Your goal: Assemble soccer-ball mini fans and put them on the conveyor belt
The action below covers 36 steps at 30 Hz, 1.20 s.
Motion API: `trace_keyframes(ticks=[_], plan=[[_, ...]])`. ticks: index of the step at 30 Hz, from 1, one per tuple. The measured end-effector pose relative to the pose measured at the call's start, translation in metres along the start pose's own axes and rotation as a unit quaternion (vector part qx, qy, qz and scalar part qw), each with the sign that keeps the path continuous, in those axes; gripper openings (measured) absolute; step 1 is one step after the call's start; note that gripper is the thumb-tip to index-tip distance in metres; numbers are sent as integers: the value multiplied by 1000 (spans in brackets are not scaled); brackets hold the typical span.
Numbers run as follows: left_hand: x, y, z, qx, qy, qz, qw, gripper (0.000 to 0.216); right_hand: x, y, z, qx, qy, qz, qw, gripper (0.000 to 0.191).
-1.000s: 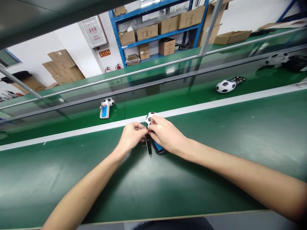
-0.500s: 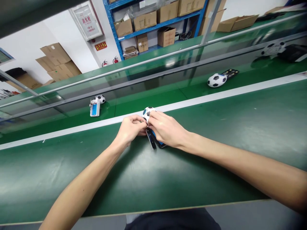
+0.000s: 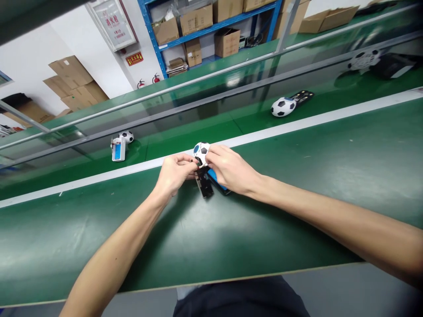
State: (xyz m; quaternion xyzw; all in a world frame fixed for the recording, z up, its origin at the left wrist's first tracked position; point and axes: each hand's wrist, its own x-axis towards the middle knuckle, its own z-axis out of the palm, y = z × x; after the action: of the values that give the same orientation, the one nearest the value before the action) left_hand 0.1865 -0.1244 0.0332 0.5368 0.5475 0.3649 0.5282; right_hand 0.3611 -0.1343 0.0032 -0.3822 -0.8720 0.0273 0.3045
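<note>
In the middle of the bench is a device with a football-patterned round end [image 3: 201, 152] and a dark rectangular case holding a blue block [image 3: 213, 176]. My right hand [image 3: 231, 169] is closed around the football end and the top of the case, hiding much of both. A dark circuit board [image 3: 205, 186] hangs out beside the case, tilted away from it. At the board's upper end, my left hand [image 3: 176, 171] has thumb and fingertips pinched together. Its fingers partly cover where board and football end meet.
Beyond the white bench edge strip [image 3: 264, 134] runs a green conveyor belt [image 3: 231, 125]. On it lie a white football device [image 3: 118, 149] at left, a dark one [image 3: 283, 107] at right and another [image 3: 363, 60] farther right. Blue shelving [image 3: 198, 33] with cartons stands behind.
The circuit board has swung left and turned, so more of its face shows. Devices on the belt have shifted left. Both hands keep their hold, and the whole view has moved slightly.
</note>
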Motion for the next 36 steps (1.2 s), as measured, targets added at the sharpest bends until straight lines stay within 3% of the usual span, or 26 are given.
trace_keyframes(ticks=[3, 5, 8, 10, 13, 16, 21, 24, 29, 33, 36], plan=[[1, 0, -4, 10, -13, -1, 1000, 13, -4, 3, 0, 50, 24, 23, 998, 23], [0, 2, -6, 11, -31, -3, 999, 17, -7, 3, -1, 89, 33, 93, 991, 21], [-1, 5, -7, 8, -40, -5, 999, 20, -9, 3, -2, 137, -18, 223, 965, 35], [1, 7, -6, 5, -42, -4, 999, 24, -6, 7, 1, 162, -35, 264, 950, 27], [20, 11, -5, -4, -27, 23, 999, 30, 13, 21, 14, 194, 26, 318, 928, 26], [55, 19, -4, 46, 29, 68, 996, 31, 52, 42, 31, 175, 28, 377, 909, 33], [97, 33, -15, 110, 160, 131, 972, 29, 109, 71, 38, 77, -9, 391, 917, 37], [94, 21, -37, 149, 183, 130, 963, 21, 105, 84, 21, -1, -31, 368, 929, 38], [66, -7, -70, 228, 164, 106, 954, 17, 66, 124, -39, -150, -54, 344, 925, 58], [52, -3, -56, 217, 122, 115, 962, 22, 55, 145, -73, -187, -160, 329, 912, 46], [45, 4, -29, 190, 44, 129, 972, 27, 62, 125, -83, -214, -162, 286, 920, 41]])
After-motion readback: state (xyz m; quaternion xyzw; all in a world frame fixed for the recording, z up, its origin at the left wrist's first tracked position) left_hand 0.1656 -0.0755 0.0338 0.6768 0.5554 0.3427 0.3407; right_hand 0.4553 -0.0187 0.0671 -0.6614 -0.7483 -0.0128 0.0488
